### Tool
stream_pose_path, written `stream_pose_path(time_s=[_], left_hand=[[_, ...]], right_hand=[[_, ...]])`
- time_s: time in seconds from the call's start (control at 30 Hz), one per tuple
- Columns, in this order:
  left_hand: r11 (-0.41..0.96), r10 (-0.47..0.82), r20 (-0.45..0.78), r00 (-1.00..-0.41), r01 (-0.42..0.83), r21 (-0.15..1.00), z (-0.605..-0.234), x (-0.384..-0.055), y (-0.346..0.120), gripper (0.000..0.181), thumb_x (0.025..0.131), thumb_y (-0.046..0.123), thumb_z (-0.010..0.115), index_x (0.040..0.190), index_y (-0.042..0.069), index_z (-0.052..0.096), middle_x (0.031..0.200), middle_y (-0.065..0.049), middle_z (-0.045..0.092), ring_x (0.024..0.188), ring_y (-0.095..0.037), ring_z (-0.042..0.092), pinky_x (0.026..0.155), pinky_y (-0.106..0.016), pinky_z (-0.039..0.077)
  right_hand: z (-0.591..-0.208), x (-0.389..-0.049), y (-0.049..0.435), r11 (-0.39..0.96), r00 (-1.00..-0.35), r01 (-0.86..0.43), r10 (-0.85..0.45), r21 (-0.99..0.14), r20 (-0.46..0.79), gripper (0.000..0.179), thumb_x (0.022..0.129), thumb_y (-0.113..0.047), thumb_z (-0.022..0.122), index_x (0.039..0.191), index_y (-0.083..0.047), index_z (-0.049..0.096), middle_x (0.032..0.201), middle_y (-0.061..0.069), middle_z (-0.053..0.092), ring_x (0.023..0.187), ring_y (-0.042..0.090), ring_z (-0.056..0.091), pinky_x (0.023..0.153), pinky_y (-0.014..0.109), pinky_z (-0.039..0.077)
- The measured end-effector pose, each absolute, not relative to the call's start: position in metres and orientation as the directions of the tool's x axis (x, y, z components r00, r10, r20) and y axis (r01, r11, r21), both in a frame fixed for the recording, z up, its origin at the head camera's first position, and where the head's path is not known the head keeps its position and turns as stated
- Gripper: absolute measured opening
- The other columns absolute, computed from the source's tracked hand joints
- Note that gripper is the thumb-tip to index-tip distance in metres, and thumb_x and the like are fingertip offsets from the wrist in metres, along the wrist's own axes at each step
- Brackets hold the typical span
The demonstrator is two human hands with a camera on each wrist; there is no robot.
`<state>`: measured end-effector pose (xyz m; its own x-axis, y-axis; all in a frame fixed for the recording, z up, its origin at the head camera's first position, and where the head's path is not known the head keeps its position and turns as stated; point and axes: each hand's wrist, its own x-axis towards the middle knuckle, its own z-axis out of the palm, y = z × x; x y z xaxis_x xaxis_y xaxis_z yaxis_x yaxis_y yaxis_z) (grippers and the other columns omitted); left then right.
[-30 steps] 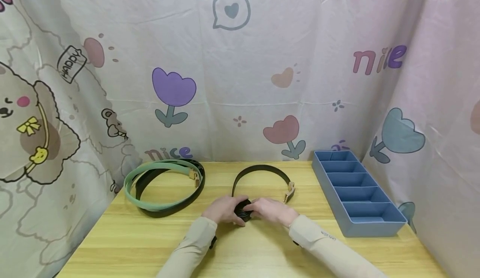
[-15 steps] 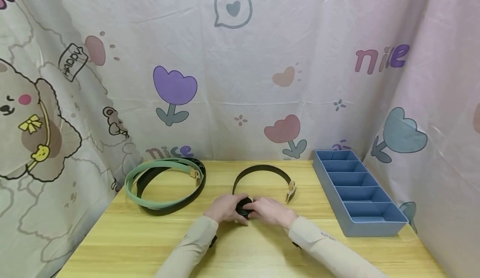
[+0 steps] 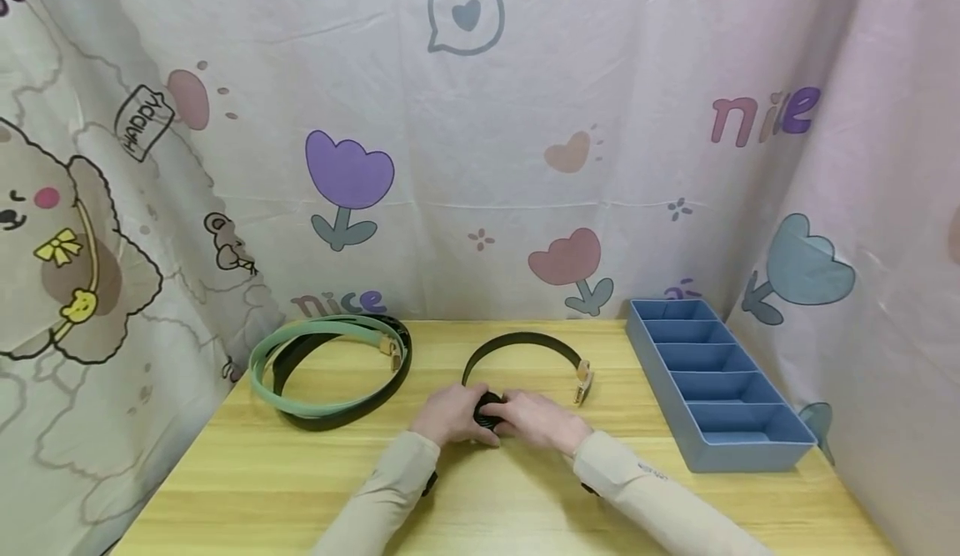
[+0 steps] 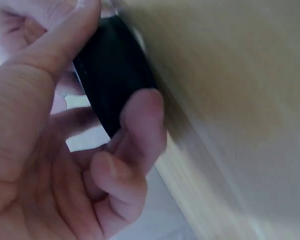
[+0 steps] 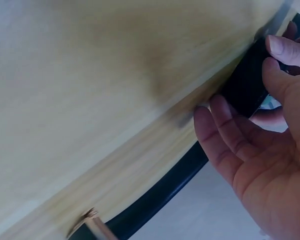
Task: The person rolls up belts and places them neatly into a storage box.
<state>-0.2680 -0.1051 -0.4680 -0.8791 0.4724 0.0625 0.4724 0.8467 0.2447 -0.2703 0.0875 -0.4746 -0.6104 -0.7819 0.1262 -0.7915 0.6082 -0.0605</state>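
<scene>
A black belt (image 3: 525,338) stands on edge in the middle of the table, one end wound into a tight coil (image 3: 487,411). Its uncoiled length arcs behind the hands to a gold-coloured buckle (image 3: 583,379) on the right. My left hand (image 3: 452,416) grips the coil from the left, its thumb and curled fingers round the outer wrap in the left wrist view. From the right, my right hand (image 3: 542,421) holds the same coil between thumb and fingers. In the right wrist view the loose belt strip (image 5: 160,197) passes beyond the fingers, and the buckle (image 5: 94,225) shows at the bottom.
Two loosely looped belts, one green (image 3: 258,373) and one black (image 3: 330,418), lie overlapping at the back left of the wooden table (image 3: 247,489). A blue divided box (image 3: 678,423) with several compartments stands on the right. A printed curtain (image 3: 465,122) hangs behind.
Both hands stay on the coil, which has shifted very slightly away from the person. The buckle end has turned a little. The other belts and the box have not moved.
</scene>
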Motion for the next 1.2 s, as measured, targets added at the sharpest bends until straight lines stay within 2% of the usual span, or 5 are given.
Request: stream_pose_path(time_s=[0.3,0.57,0.8,0.97,1.2], left_hand=[[0.800,0.538,0.004,-0.843,0.512,0.312,-0.465,-0.269,-0.113,0.064,0.073,0.046,0.083,0.126,0.022,0.058,0.107,-0.004,0.069,0.090,-0.019,0.063,0.080,-0.036,0.050],[0.790,0.553,-0.032,-0.832,0.512,0.338,-0.468,-0.276,-0.116,0.081,0.068,0.047,0.086,0.137,0.022,0.053,0.113,-0.007,0.069,0.094,-0.021,0.063,0.083,-0.036,0.050],[0.772,0.580,-0.058,-0.813,0.525,0.358,-0.464,-0.280,-0.119,0.064,0.067,0.037,0.088,0.122,0.023,0.058,0.106,0.000,0.068,0.091,-0.016,0.061,0.082,-0.034,0.050],[0.815,0.512,-0.008,-0.859,0.484,0.319,-0.464,-0.276,-0.113,0.061,0.060,0.041,0.092,0.109,0.019,0.063,0.100,0.000,0.068,0.090,-0.018,0.062,0.081,-0.036,0.051],[0.871,0.412,0.080,-0.907,0.419,0.257,-0.464,-0.266,-0.102,0.054,0.057,0.045,0.090,0.094,0.016,0.064,0.086,-0.002,0.067,0.078,-0.019,0.061,0.069,-0.037,0.051]], right_hand=[[-0.471,-0.272,0.088,0.606,-0.612,-0.791,-0.783,-0.087,0.112,0.032,0.094,-0.029,0.063,0.126,-0.027,0.066,0.099,-0.001,0.065,0.083,0.006,0.058,0.070,0.022,0.050],[-0.468,-0.275,0.089,0.578,-0.584,-0.811,-0.805,-0.089,0.101,0.034,0.093,-0.028,0.066,0.126,-0.026,0.066,0.103,0.000,0.066,0.088,0.008,0.061,0.074,0.023,0.052],[-0.469,-0.276,0.089,0.561,-0.565,-0.825,-0.817,-0.067,0.115,0.035,0.092,-0.026,0.067,0.127,-0.025,0.066,0.110,0.001,0.067,0.096,0.011,0.066,0.081,0.024,0.054],[-0.475,-0.268,0.084,0.573,-0.559,-0.819,-0.805,0.018,0.198,0.033,0.091,-0.033,0.065,0.122,-0.025,0.067,0.099,0.002,0.067,0.086,0.012,0.064,0.071,0.024,0.054],[-0.477,-0.256,0.075,0.691,-0.668,-0.721,-0.715,0.062,0.208,0.010,0.091,-0.031,0.067,0.099,-0.026,0.063,0.079,-0.002,0.065,0.069,0.011,0.060,0.054,0.027,0.048]])
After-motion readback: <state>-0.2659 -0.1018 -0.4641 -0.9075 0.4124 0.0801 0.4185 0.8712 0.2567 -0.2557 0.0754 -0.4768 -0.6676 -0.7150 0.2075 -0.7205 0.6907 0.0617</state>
